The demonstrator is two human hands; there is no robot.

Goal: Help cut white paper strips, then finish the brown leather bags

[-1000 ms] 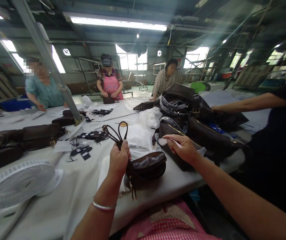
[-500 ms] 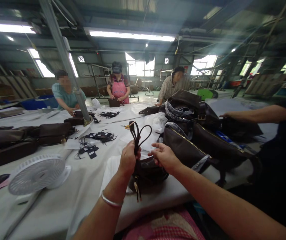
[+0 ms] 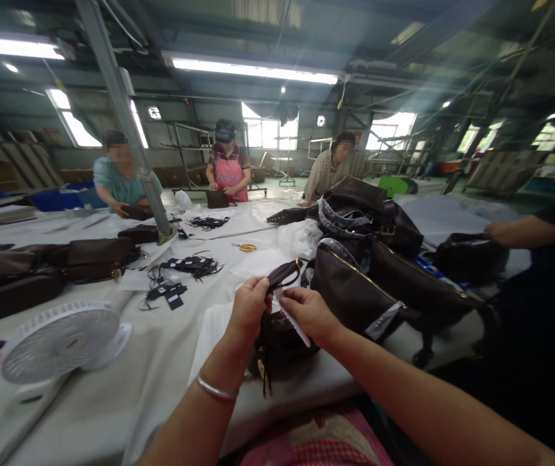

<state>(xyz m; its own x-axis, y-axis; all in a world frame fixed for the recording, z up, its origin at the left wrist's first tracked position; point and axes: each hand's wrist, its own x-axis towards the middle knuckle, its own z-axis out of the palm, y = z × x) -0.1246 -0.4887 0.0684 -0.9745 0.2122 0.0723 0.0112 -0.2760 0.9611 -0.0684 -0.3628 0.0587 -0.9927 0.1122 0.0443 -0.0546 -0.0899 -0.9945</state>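
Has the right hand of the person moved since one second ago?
Yes. The right hand left the large brown bag and went leftwards, next to the left hand that grips the strap; it holds a white slip.

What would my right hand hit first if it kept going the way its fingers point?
Probably the left hand, close ahead: the right hand, pinching a white strip, points left toward it where it grips the dark strap. Depth is unclear.

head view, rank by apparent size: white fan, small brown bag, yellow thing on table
1. white fan
2. small brown bag, partly covered, so only roughly judged
3. yellow thing, smallest, though it lies farther off
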